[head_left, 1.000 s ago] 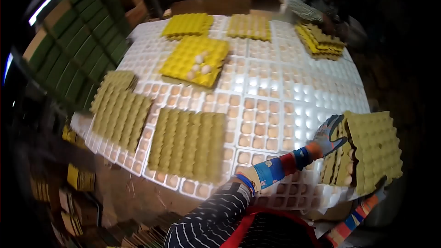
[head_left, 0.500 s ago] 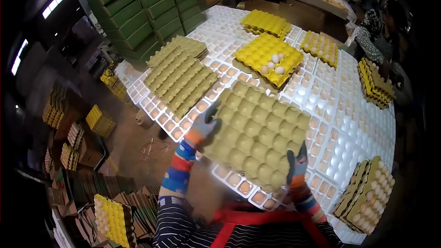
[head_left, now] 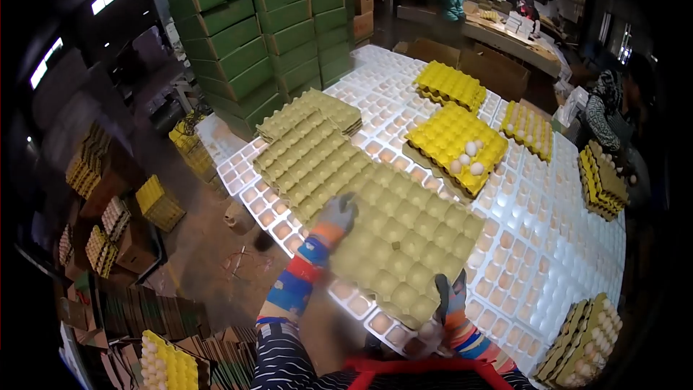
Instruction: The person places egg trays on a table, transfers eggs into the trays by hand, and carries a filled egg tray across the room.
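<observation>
An olive pulp egg tray (head_left: pixel 411 235), cups showing and no eggs on its upper face, is held low over the table in front of me. My left hand (head_left: pixel 336 218), in a grey glove, grips its left edge. The right front edge is in my right hand (head_left: pixel 452 295), the thumb on the near side and the fingers partly hidden. Beneath the near edge are eggs in a white plastic tray (head_left: pixel 359 305). Another olive egg tray (head_left: pixel 307 162) lies just left, and its edge meets or overlaps the held one; the contact is unclear.
White trays of eggs (head_left: pixel 516 253) cover the table. Yellow trays (head_left: pixel 451 137) with several loose eggs lie beyond. Stacked egg trays (head_left: pixel 583 339) stand at right, more yellow trays (head_left: pixel 605 180) beside a person (head_left: pixel 608 112). Green boxes (head_left: pixel 278 29) rise at back left.
The held egg tray has shifted left, close against the other olive tray. Both hands have moved with it, the right one lower on its edge. My view has tilted up.
</observation>
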The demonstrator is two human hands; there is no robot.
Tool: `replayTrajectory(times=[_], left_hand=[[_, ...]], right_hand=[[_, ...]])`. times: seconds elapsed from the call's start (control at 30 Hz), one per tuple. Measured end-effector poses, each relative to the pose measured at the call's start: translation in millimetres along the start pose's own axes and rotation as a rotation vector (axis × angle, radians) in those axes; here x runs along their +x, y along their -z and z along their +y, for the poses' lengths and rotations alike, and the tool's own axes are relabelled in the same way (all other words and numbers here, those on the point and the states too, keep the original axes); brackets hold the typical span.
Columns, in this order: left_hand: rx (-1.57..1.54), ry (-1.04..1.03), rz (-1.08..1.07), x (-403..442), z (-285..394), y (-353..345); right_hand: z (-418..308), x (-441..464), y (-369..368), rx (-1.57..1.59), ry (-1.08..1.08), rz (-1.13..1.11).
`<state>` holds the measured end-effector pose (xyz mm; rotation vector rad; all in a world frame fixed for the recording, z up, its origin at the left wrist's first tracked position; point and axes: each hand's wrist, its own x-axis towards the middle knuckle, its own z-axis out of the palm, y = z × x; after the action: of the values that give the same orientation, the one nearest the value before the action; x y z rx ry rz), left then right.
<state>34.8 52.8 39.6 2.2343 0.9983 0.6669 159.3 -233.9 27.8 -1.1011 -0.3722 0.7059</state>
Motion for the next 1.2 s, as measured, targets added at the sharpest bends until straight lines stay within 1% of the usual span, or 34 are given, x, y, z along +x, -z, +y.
replayTrajectory(times=[0.07,0.13,0.2,0.23,0.27,0.33,0.37,0.4,0.43,0.47,0.5,0.53,0.57,0.6,0.63,0.67,0.7,0.73,0.77,0.8,0.83,0.87,0.9,0.93,0.97,1.0,1.03,1.07,1.1,1.13,1.2], left_hand=[[-0.024,-0.014,0.081,38,-23,39],[0.064,-0.014,0.156,80,-35,91],[0.213,-0.103,0.279,123,-55,131],[0.318,-0.025,0.267,143,-68,143],[0.419,0.053,0.251,160,-82,150],[0.498,0.186,0.168,184,-118,149],[0.616,0.292,0.091,190,-126,145],[0.58,0.313,0.015,192,-136,139],[0.526,0.287,0.018,200,-158,131],[0.469,0.265,0.019,209,-179,122],[0.485,0.28,-0.03,210,-177,122],[0.5,0.298,-0.074,210,-170,126],[0.468,0.378,-0.13,212,-167,132],[0.465,0.366,-0.2,210,-155,140],[0.427,0.332,-0.233,205,-140,151],[0.392,0.296,-0.265,204,-131,158],[0.381,0.228,-0.221,206,-139,163],[0.369,0.161,-0.185,208,-146,167],[0.161,0.37,-0.038,201,-133,177],[0.321,-0.092,0.056,201,-170,188],[0.642,-0.376,0.215,206,-197,196],[0.407,-0.22,0.31,203,-199,201],[0.341,-0.131,0.379,202,-196,211],[0.316,-0.085,0.437,202,-191,220],[0.308,-0.109,0.472,208,-186,222],[0.276,-0.165,0.487,217,-176,215],[0.214,-0.232,0.485,227,-161,199],[0.153,-0.294,0.49,235,-141,178],[0.095,-0.363,0.506,237,-112,156],[0.02,-0.415,0.512,235,-76,131],[-0.153,-0.486,0.48,218,-9,75]], right_hand=[[18,32,-27,0.046,0.024,-0.077],[36,70,-67,0.05,-0.053,-0.184],[59,109,-116,-0.016,0.104,-0.283],[74,129,-136,-0.099,0.101,-0.276],[95,148,-149,-0.253,0.069,-0.222],[141,175,-163,-0.713,-0.074,-0.07],[165,188,-163,-0.886,-0.12,-0.052],[185,198,-159,-0.993,-0.007,-0.149],[226,215,-148,-1.099,0.109,-0.246],[250,226,-140,-1.207,0.222,-0.345],[198,211,-151,-0.914,-0.079,-0.348],[137,193,-167,-0.632,-0.355,-0.265],[122,193,-173,-0.57,-0.463,-0.275],[117,195,-176,-0.506,-0.569,-0.285],[151,200,-169,-0.366,-0.309,-0.292],[132,197,-172,-0.373,-0.248,-0.282],[112,191,-172,-0.378,-0.189,-0.272],[106,191,-166,-0.063,-0.196,-0.267],[100,190,-160,0.29,-0.214,-0.263],[94,189,-154,0.607,-0.234,-0.267],[50,186,-145,0.439,-0.194,-0.36],[22,185,-126,0.274,-0.153,-0.447],[19,182,-109,0.211,-0.122,-0.435],[14,177,-90,0.139,-0.08,-0.395],[13,164,-74,0.184,-0.133,-0.292],[24,149,-54,-0.13,-0.003,-0.228],[7,126,-44,-0.374,-0.042,-0.207],[-10,104,-32,-0.608,-0.124,-0.16],[-13,78,-12,-0.772,-0.02,-0.093],[-42,54,-3,-0.69,-0.206,-0.112],[-42,8,47,-0.716,-0.315,-0.078]])
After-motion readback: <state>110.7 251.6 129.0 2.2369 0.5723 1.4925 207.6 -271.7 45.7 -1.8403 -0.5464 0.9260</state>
